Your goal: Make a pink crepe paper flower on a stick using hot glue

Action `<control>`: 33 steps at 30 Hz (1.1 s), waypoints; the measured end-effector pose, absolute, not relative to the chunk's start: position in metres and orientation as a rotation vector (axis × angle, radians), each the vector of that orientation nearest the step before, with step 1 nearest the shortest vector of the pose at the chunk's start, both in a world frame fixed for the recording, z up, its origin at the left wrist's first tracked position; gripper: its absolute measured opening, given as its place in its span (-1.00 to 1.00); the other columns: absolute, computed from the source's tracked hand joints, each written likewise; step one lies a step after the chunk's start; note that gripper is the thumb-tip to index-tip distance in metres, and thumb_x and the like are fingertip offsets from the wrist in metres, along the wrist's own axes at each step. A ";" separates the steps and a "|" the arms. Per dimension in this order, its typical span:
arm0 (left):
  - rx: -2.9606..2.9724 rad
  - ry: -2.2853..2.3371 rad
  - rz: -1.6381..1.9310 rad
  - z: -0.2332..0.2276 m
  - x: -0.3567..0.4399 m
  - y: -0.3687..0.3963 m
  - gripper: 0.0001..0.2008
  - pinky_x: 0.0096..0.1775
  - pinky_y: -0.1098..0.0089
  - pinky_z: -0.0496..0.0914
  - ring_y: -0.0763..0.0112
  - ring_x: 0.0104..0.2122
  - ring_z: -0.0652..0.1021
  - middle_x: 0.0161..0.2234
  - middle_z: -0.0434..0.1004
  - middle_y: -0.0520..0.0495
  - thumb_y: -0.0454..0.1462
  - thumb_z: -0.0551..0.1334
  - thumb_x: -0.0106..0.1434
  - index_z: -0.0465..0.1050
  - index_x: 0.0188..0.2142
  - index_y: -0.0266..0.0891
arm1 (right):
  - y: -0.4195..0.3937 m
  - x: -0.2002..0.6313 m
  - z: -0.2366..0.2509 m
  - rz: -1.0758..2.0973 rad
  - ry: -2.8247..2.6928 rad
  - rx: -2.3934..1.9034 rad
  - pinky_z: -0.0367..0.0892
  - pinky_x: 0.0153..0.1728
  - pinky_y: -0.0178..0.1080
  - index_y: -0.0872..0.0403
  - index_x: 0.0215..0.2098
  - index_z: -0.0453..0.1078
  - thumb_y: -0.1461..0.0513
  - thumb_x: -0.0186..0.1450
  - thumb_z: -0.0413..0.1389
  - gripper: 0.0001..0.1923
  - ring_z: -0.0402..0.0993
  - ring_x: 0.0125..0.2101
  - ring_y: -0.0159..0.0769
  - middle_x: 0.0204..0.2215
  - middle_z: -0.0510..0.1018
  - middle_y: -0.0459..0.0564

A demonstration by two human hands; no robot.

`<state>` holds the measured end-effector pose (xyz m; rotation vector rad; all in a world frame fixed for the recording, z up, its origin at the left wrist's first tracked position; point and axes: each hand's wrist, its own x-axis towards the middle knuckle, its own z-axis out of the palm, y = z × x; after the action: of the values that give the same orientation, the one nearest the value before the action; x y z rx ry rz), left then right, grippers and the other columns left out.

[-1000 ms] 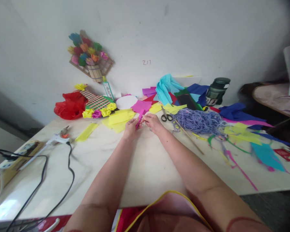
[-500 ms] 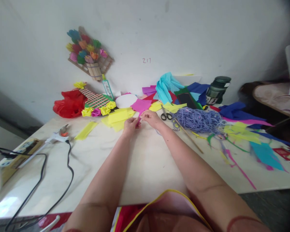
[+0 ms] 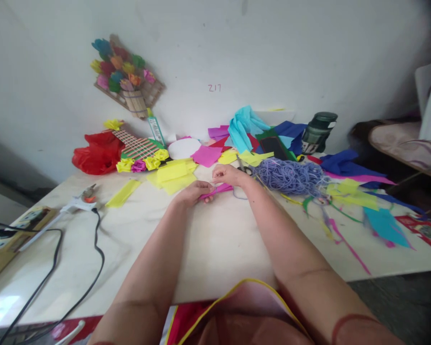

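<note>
My left hand [image 3: 197, 192] is closed on a strip of folded magenta crepe paper [image 3: 223, 188], which points to the right just over the table. Close beside it, my right hand [image 3: 228, 175] is pinched above the paper; what its fingertips hold is too small to make out. A thin strand of purple yarn [image 3: 240, 197] curves out from the paper's right end. Behind my hands lie a magenta paper square [image 3: 207, 155] and yellow paper sheets [image 3: 176, 175]. Partly hidden by my right wrist are the scissors [image 3: 244, 168].
To the right is a heap of purple yarn [image 3: 290, 177], with a dark green jar [image 3: 319, 133] behind it. On the left are a glue gun [image 3: 82, 203], its black cable and a power strip [image 3: 21, 225]. A decorated guitar shape [image 3: 140, 147] leans near the wall.
The magenta paper in my left hand has turned from upright to lying sideways, pointing right. My right hand has moved slightly along it. The whole view has shifted a little.
</note>
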<state>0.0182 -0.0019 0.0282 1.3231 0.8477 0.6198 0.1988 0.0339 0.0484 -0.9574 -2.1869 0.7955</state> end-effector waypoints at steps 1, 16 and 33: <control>1.308 0.828 0.594 0.029 0.018 -0.003 -0.74 -0.63 0.53 0.21 0.58 -0.70 0.37 -0.63 0.44 -0.06 -0.20 0.37 -0.03 0.41 -0.50 -0.40 | 0.034 0.201 0.047 0.889 -2.170 -0.942 0.17 -0.38 -0.35 0.14 -0.63 0.34 0.20 0.02 0.19 -0.81 0.25 -0.47 -0.44 -0.54 0.35 -0.14; 1.074 0.526 0.737 0.030 0.022 -0.006 -0.75 -0.70 0.61 0.15 0.65 -0.71 0.30 -0.62 0.35 -0.01 -0.24 0.37 -0.02 0.38 -0.50 -0.40 | 0.024 0.202 0.031 1.565 -1.556 -0.956 -0.03 -0.63 -0.41 0.12 -0.63 0.27 0.23 -0.07 0.21 -0.81 0.07 -0.67 -0.57 -0.73 0.25 -0.24; 0.904 0.655 1.257 0.022 0.030 0.008 -0.90 -0.38 0.47 0.44 0.50 -0.53 0.50 -0.52 0.49 -0.09 -0.33 0.27 0.06 0.41 -0.46 -0.36 | 0.019 0.175 0.039 1.265 -1.326 -0.941 -0.24 -0.64 -0.33 0.12 -0.62 0.32 0.04 -0.09 0.25 -0.67 -0.14 -0.69 -0.57 -0.76 0.07 -0.27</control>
<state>0.0303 0.0076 0.0216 0.9039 0.6546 1.2570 0.1748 0.0188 0.0390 -0.9405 -1.3258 1.2653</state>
